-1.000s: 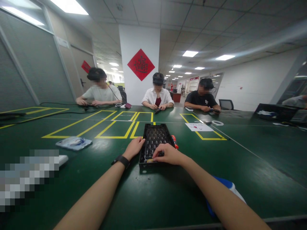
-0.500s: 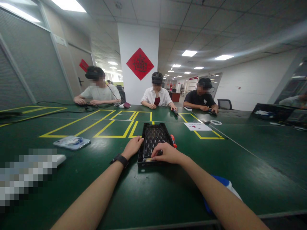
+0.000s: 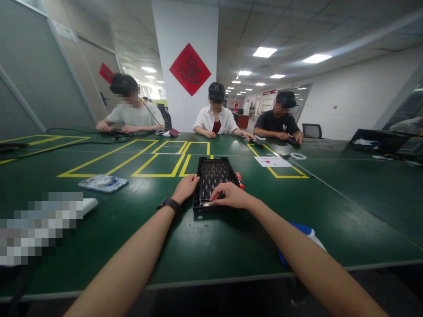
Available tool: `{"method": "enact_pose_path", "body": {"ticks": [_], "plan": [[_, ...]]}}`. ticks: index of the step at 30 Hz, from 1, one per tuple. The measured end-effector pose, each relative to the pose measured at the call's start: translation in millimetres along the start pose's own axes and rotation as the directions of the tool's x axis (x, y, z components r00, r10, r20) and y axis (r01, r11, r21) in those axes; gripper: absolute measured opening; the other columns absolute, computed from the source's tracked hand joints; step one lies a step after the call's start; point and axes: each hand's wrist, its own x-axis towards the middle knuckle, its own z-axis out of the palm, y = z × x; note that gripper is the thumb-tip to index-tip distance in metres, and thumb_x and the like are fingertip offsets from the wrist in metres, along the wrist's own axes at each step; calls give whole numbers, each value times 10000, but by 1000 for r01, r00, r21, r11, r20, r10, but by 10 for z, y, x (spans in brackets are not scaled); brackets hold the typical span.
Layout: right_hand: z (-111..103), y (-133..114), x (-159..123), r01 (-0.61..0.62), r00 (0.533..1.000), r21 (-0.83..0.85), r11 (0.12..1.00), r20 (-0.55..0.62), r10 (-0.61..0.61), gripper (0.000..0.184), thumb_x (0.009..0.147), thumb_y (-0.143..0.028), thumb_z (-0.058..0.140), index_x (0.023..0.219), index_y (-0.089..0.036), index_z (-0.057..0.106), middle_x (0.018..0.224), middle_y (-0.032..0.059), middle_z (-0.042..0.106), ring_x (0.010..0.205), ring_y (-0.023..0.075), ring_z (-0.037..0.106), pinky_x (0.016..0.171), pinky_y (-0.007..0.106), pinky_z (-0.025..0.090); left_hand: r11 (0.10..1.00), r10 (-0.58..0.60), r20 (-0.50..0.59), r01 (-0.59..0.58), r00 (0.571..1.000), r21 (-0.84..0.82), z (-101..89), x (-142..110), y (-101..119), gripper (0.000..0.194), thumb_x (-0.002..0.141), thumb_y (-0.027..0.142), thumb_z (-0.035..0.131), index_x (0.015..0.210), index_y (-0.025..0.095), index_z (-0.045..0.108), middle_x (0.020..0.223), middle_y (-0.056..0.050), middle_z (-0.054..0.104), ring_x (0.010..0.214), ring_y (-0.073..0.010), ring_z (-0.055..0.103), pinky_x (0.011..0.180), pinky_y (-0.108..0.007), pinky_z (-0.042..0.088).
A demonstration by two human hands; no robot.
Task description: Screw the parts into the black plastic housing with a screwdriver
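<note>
A black rectangular case (image 3: 217, 174) lies on the green table, its inside filled with rows of small metal-tipped pieces that look like screwdriver bits. My left hand (image 3: 187, 187) grips the case's left wall, thumb at the rim. Over the near right part of the case, my right hand (image 3: 231, 195) is closed in a pinch; what its fingertips hold is hidden. Beside those fingertips, a small pale, yellowish piece (image 3: 207, 204) lies in the case's near end. A red object (image 3: 239, 180) like a handle sits against the case's right side, partly hidden.
A clear plastic packet (image 3: 103, 183) lies to the left. A blue and white object (image 3: 301, 230) is partly behind my right forearm. Beyond are a paper sheet (image 3: 272, 162), a white ring (image 3: 298, 156) and yellow tape outlines. Three people sit across the table.
The view has tilted down. My hands stay at nearly the same places on the case. The person opposite, in the white shirt, has moved a dark object toward the right of the view.
</note>
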Motion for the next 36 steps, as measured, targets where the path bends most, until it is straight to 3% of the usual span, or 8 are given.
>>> {"method": "enact_pose_path", "body": {"ticks": [7, 36], "plan": [[-3, 2, 7, -1, 1000, -26, 1000, 1, 1, 182, 729, -284, 649, 850, -156, 693, 859, 42, 697, 826, 148, 629, 792, 259, 461, 1000, 8, 7, -8, 1000, 3, -9, -3, 15, 330, 848, 383, 369, 580, 192, 389, 607, 2, 485, 598, -140, 451, 568, -248, 299], [41, 57, 12, -25, 1000, 18, 1000, -5, 25, 228, 731, -270, 651, 917, -138, 667, 805, 41, 693, 737, 129, 643, 729, 241, 474, 1000, -8, 2, 8, 1000, 5, 5, -7, -5, 322, 845, 386, 369, 590, 192, 404, 616, -4, 497, 601, -143, 445, 553, -253, 272]]}}
